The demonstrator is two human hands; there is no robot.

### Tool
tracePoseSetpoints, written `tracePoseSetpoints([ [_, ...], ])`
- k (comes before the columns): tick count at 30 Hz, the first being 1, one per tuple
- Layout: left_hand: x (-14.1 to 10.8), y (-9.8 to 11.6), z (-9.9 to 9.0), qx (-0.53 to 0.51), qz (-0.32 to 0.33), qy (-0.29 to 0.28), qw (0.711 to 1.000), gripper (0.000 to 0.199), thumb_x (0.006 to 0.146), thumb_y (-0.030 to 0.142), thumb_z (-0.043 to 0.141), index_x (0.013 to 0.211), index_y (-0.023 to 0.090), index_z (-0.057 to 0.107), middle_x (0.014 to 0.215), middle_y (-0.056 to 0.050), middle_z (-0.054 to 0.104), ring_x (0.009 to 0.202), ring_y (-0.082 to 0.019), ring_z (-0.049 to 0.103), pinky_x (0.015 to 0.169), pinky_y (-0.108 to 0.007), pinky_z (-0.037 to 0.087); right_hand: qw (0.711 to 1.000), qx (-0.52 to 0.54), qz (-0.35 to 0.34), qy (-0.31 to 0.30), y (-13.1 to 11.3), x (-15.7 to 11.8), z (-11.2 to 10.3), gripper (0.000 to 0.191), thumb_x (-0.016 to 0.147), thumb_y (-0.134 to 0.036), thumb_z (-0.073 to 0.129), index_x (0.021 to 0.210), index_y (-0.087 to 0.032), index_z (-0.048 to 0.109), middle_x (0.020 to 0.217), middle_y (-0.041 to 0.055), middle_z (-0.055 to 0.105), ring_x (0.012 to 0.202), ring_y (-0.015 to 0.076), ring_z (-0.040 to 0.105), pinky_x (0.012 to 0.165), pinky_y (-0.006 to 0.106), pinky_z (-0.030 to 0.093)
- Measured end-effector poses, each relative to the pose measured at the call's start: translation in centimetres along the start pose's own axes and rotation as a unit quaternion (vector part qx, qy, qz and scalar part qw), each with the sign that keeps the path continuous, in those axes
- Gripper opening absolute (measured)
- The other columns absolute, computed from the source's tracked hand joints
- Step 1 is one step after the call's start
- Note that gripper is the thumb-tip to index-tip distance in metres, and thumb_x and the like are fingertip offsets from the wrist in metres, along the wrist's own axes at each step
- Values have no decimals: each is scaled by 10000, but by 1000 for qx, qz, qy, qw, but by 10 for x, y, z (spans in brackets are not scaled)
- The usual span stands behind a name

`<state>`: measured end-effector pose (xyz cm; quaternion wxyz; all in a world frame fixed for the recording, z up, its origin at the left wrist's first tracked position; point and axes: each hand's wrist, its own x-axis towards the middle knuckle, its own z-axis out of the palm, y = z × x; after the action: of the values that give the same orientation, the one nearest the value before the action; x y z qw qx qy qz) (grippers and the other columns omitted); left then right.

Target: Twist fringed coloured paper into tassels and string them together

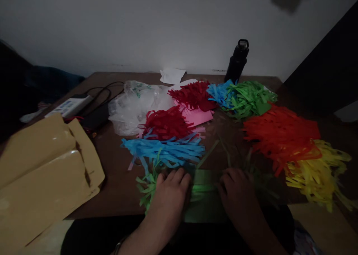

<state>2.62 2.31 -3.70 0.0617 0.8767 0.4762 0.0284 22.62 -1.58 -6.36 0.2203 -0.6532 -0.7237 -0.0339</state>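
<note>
A sheet of green tissue paper (205,188) lies at the table's front edge, its middle uncut and creased across. Cut strips fan out from its left end, and dim, smeared strips show by the other end. My left hand (170,191) is curled over the left part of the sheet, fingers closed on it. My right hand (237,189) has its fingers bent on the right part, in deep shadow. What lies under the fingertips is hidden. Just beyond my left hand is a bundle of blue tissue fringe (167,148).
Red fringe (167,122), pink paper (197,116) and a clear plastic bag (134,104) lie farther back. Green fringe (248,96), orange-red fringe (282,132) and yellow fringe (316,173) are rightward. A dark bottle (236,63) stands behind. Brown envelopes (47,165) and a power strip (69,105) occupy the left.
</note>
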Motion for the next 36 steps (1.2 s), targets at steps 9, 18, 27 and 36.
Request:
tracePoseSetpoints([
  [9, -5, -5, 2, -54, 124, 56, 989, 35, 862, 163, 656, 856, 195, 668, 822, -16, 660, 807, -216, 521, 767, -397, 303, 978, 109, -179, -2, -13, -2, -4, 343, 1021, -155, 331, 893, -180, 648, 783, 36, 635, 798, 192, 522, 877, 418, 333],
  [18, -1, -6, 2, -50, 156, 83, 983, 127, 889, 149, 617, 768, 183, 634, 783, -15, 647, 774, -199, 509, 790, -393, 316, 978, 81, -190, -13, -20, 4, 8, 301, 977, -115, 389, 753, -184, 577, 727, 25, 593, 717, 185, 492, 827, 407, 324],
  [27, -4, -11, 13, -56, 128, 94, 986, 97, 915, 163, 593, 847, 192, 656, 787, -7, 658, 795, -204, 536, 806, -385, 310, 977, 76, -198, -16, -7, -2, 3, 312, 983, -91, 363, 796, -175, 598, 744, 23, 598, 748, 182, 509, 859, 390, 327],
  [36, -4, -8, 5, -74, 59, 36, 995, 174, 905, 154, 507, 834, 168, 665, 844, -63, 640, 797, -244, 538, 730, -403, 338, 992, 79, -98, -2, 6, -11, 0, 288, 995, -141, 375, 832, -181, 610, 855, 58, 638, 849, 211, 541, 888, 433, 320],
])
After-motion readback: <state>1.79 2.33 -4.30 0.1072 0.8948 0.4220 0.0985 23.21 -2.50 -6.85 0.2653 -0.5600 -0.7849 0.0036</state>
